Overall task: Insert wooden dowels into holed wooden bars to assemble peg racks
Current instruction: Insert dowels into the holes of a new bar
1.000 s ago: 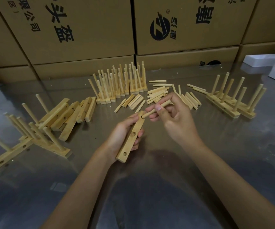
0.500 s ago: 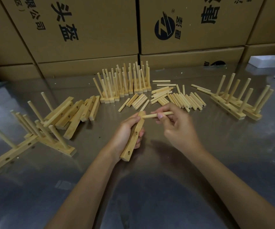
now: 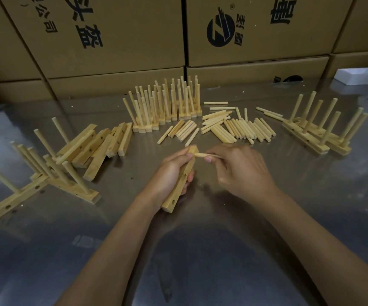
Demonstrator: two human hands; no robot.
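Steel table [image 3: 289, 217]: left hand [image 3: 169, 171] grips bar [image 3: 179, 186], right hand [image 3: 242, 171] pinches dowel [image 3: 203, 155]

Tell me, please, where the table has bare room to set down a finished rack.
Bare metal table lies right of the right hand, below the right racks. Crowded: loose dowels, bars.

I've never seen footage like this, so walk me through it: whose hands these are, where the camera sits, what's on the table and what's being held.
No machine here: a person works bare-handed, filmed by a camera on their head looking down. The left hand grips a holed bar. The right hand pinches a dowel, its tip at the bar's top end. On the metal table lie loose dowels, spare bars and finished racks, more at both sides. Cardboard boxes stand behind.
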